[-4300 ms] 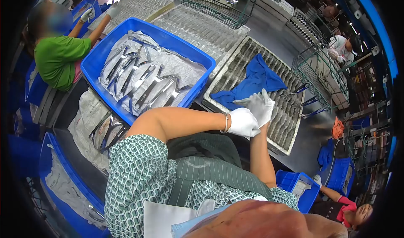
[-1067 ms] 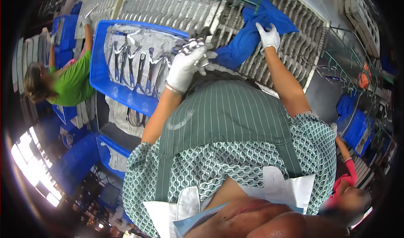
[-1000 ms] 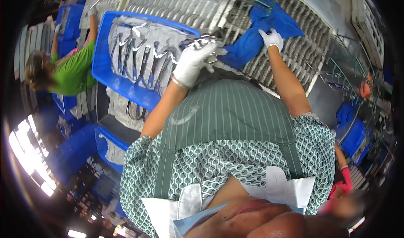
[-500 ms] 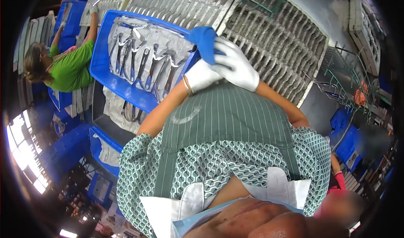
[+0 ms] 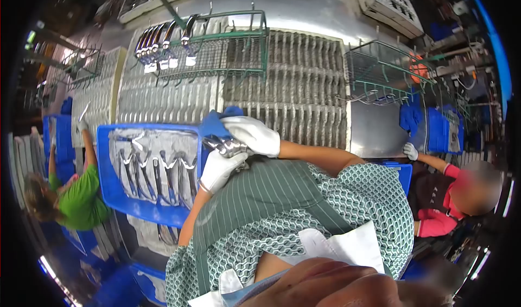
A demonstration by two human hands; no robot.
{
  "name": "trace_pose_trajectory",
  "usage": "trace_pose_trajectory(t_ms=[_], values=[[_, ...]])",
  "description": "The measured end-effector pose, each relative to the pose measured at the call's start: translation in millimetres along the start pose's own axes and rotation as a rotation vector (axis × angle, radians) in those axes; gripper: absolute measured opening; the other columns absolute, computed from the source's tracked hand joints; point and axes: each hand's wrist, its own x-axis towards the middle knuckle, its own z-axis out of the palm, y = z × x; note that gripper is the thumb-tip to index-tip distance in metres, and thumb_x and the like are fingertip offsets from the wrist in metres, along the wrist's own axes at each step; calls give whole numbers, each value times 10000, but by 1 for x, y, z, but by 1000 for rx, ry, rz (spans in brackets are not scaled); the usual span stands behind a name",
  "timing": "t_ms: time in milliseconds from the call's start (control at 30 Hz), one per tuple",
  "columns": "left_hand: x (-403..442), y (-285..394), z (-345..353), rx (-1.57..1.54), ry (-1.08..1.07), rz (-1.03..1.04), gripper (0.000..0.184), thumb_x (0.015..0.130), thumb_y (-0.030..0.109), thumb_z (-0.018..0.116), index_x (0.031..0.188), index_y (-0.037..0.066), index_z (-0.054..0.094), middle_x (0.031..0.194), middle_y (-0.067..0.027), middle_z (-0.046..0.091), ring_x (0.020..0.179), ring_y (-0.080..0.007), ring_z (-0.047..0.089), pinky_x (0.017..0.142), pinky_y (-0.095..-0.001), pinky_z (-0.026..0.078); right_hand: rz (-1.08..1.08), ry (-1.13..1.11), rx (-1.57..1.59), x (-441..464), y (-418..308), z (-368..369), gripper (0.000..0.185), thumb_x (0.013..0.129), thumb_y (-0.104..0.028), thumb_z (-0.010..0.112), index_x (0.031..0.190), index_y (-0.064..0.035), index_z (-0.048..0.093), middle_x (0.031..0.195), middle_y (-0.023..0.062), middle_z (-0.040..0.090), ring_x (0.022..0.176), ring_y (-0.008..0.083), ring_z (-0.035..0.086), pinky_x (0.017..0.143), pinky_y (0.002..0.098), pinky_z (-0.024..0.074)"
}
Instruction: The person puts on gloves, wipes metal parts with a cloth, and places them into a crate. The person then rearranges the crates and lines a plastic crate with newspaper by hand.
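Found gloved left hand (image 5: 218,171) curled around bright metal pieces (image 5: 221,144), too bunched to count, and gloved right hand (image 5: 255,136) just above with fingers together, clamped on a blue cloth (image 5: 213,124). Noted left of the fingers a blue bin (image 5: 141,212) of hand tools (image 5: 156,171); beyond them, a ridged tray (image 5: 304,100). Judged likely at wiping, calling next for a firm left grip and close cloth contact.

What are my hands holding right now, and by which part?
Left hand grips shiny metal pieces, part unclear; right hand holds blue cloth by its near side.
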Motion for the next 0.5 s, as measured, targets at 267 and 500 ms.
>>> trace_pose_trajectory(t_ms=[267,500], values=[[15,-7,-5,-416,-35,145,326,857,186,655,1103,-14,578,926,-108,665,684,-150,619,610,-259,493,-361,14,-234,-13,-5,-13,325,902,-251,504,1097,-5,586,1219,181,547,1212,362,463,1043,483,326],[6,20,7,-212,-47,38,340,864,107,640,1174,-9,563,997,-134,672,730,-184,648,641,-278,524,266,6,-809,-15,23,-51,368,909,-390,486,969,-104,710,1079,82,669,998,290,611,882,393,467]])
